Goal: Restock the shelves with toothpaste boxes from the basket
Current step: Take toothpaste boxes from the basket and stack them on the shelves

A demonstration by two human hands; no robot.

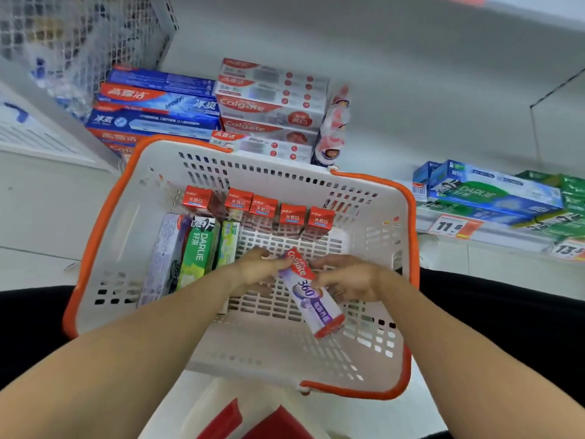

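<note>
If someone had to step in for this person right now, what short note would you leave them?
Left hand and right hand: both hold one purple Colgate 360 box low inside the basket.
In the basket: five red boxes standing along the far wall, three boxes lying at the left.
Shelf: Colgate stacks behind the basket, Darlie boxes to the right.
Left: shelve the held box, then the rest.

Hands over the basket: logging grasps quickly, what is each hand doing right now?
Left hand: pinches the top end of the purple-and-red Colgate 360 toothpaste box.
Right hand: fingers curled on the same box.
</note>
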